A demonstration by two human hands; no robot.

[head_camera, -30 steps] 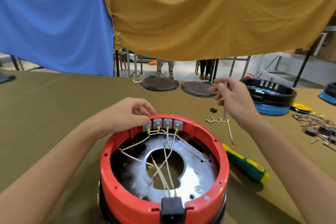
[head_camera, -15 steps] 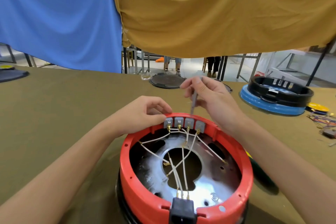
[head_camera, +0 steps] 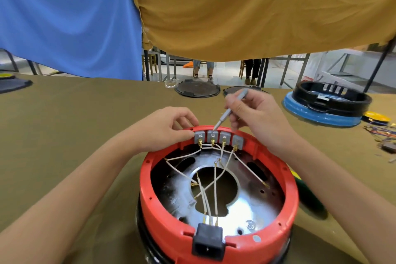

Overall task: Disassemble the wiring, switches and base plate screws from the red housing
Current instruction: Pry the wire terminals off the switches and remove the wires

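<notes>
Two bare hands work at the far rim of the red housing (head_camera: 218,216). The right hand (head_camera: 255,118) pinches a slim grey tool (head_camera: 230,111) between thumb and fingers, pen-fashion. The tool slants down and to the left, and its tip touches the top of the second grey switch from the left. The left hand (head_camera: 173,126) is closed on the rim, thumb and fingertips pressed against the leftmost switch and the red edge behind it.

The four grey switches (head_camera: 218,137) sit side by side in the far wall of the housing, each with a brass terminal below it. White wires (head_camera: 214,180) run from these terminals across the interior; several cross over the central opening of the shiny metal base plate (head_camera: 248,208) and end at the black power socket (head_camera: 207,242) set in the near wall. Others end at brass lugs on the plate at left and right.

The housing stands open side up on the olive-covered bench (head_camera: 64,135), close to its near edge and a little right of centre. A green-handled tool (head_camera: 300,180) lies just beside the housing on its right, mostly hidden by the right forearm. Two dark round plates (head_camera: 197,89) lie near the far edge. A black ring on a blue base (head_camera: 327,103) stands toward the far right, with loose coloured wiring (head_camera: 381,130) at the right edge.
</notes>
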